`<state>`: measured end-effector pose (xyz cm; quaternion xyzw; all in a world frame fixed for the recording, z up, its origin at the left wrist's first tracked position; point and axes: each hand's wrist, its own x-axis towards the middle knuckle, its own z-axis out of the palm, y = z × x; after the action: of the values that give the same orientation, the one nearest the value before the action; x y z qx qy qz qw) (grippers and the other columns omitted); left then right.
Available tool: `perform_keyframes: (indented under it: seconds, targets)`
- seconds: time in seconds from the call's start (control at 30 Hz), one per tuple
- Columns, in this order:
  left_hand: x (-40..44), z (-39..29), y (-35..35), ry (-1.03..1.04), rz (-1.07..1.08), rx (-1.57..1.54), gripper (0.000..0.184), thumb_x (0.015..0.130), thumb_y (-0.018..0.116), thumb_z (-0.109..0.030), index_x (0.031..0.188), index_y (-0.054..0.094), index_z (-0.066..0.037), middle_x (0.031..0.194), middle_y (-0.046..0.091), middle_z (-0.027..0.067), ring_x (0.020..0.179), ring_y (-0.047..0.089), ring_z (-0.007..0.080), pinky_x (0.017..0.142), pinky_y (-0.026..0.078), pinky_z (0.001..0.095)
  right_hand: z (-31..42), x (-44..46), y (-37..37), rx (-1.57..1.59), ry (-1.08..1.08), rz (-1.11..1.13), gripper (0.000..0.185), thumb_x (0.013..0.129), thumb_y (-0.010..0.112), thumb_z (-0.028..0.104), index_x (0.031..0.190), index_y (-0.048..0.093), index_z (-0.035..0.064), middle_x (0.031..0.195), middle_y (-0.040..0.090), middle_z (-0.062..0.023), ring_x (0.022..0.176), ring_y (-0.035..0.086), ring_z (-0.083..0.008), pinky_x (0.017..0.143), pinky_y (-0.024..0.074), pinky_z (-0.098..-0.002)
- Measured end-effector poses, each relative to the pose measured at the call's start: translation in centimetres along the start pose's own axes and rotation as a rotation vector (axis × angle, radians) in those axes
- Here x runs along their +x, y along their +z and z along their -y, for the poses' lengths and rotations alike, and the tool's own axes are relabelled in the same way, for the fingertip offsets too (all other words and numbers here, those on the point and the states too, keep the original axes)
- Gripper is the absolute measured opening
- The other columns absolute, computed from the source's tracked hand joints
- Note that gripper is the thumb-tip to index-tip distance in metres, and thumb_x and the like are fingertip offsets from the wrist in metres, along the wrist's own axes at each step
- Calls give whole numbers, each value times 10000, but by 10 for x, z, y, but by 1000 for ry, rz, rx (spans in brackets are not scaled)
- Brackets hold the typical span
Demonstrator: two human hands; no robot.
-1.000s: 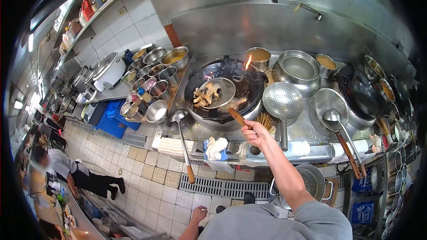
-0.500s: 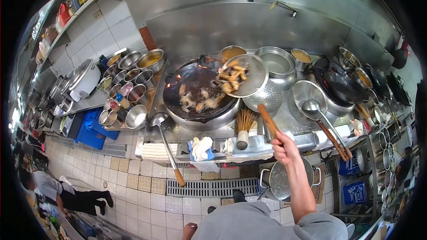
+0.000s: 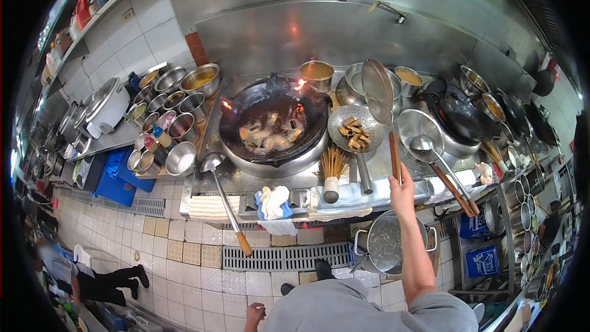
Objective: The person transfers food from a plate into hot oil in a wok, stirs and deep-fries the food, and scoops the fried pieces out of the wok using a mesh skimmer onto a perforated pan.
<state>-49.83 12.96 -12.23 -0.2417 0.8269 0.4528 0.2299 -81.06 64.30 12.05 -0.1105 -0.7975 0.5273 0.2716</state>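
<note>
My right hand (image 3: 402,193) is closed around the wooden handle of a fine-mesh strainer (image 3: 377,92), which is turned nearly on edge above the back pots. Left of it, a perforated metal skimmer (image 3: 338,124) lies on the stove with browned fried pieces (image 3: 354,135) in it. Pale golden pieces (image 3: 270,135) bubble in dark oil inside the black wok (image 3: 236,110), with small flames at its rim. My left hand (image 3: 255,313) hangs low beside my body, fingers curled, with nothing visible in it.
A ladle (image 3: 226,200) juts over the stove's front edge. A bamboo brush (image 3: 332,175) and cloths (image 3: 275,203) lie along that edge. Another strainer (image 3: 419,124) and a second wok (image 3: 470,117) stand right. A large pot (image 3: 393,243) is below; another person (image 3: 92,276) is at lower left.
The strainer has swung right and up onto its edge. The browned pieces it held now lie in the perforated skimmer. My left hand has shifted slightly left.
</note>
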Motion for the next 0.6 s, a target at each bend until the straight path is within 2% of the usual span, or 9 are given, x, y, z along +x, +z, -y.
perform_keyframes:
  seconds: [0.03, 0.1, 0.13, 0.33, 0.4, 0.43, 0.5, 0.57, 0.6]
  targets:
    - [1, -5, -1, -5, -10, -4, 183, 735, 604, -53, 911, 622, -6, 651, 636, 107, 510, 622, 163, 438, 500, 268, 31, -1, 2, 7, -2, 10, 478, 840, 528, 38, 1308, 427, 36, 866, 590, -71, 737, 552, -140, 663, 450, -253]
    - [1, -16, -1, -99, -53, 1, 185, 733, 615, -59, 910, 627, -8, 648, 637, 111, 527, 628, 166, 438, 499, 282, 91, -2, 2, 352, 450, 226, 457, 852, 525, 63, 1301, 443, 67, 709, 531, -6, 577, 491, -87, 515, 408, -223]
    - [-2, -25, -3, -116, -50, 5, 180, 737, 615, -59, 909, 626, -7, 646, 631, 108, 522, 623, 171, 433, 495, 284, 99, 4, 12, 426, 443, 283, 443, 857, 523, 83, 1295, 454, 96, 619, 455, 35, 469, 397, -53, 413, 324, -214]
    - [-10, -14, 1, -88, -5, -43, 180, 735, 621, -50, 909, 618, -3, 631, 607, 96, 507, 604, 173, 425, 484, 279, 69, 61, 101, 78, 27, 370, 428, 849, 531, 97, 1273, 477, 99, 636, 487, -6, 451, 408, -78, 409, 313, -228]
    - [-15, -7, 3, -103, -31, -85, 180, 732, 622, -45, 907, 617, -3, 630, 606, 96, 506, 602, 172, 423, 482, 281, 94, 59, 104, 201, 354, 499, 299, 857, 517, 99, 1156, 520, 87, 632, 470, -19, 430, 381, -81, 375, 274, -235]
    - [-18, -2, 6, -117, -52, -126, 180, 729, 623, -39, 905, 615, -4, 629, 604, 97, 506, 600, 172, 422, 481, 284, 107, 55, 102, 200, 346, 515, 299, 857, 517, 99, 1156, 520, 87, 632, 470, -19, 430, 381, -81, 375, 274, -235]
    - [-25, 7, 11, -158, -71, -160, 163, 739, 621, -31, 900, 614, -5, 636, 606, 93, 505, 599, 172, 417, 476, 284, 119, 41, 99, 487, 712, 609, 138, 873, 486, 95, 1009, 488, 77, 640, 440, -21, 400, 320, -73, 335, 212, -249]
    - [-36, 15, 15, -360, -50, -156, 217, 713, 696, -249, 884, 710, -116, 857, 685, 98, 811, 649, 211, 729, 503, 309, 115, 30, 107, 576, 794, 653, 65, 895, 450, 104, 954, 424, 97, 648, 411, -7, 385, 263, -53, 315, 151, -236]
    - [-39, 25, 19, -313, -38, -119, 240, 715, 699, -264, 903, 706, -115, 853, 685, 95, 809, 650, 210, 727, 500, 311, 113, 26, 111, 691, 923, 696, 63, 903, 440, 111, 960, 413, 105, 658, 418, -9, 385, 259, -45, 314, 146, -220]
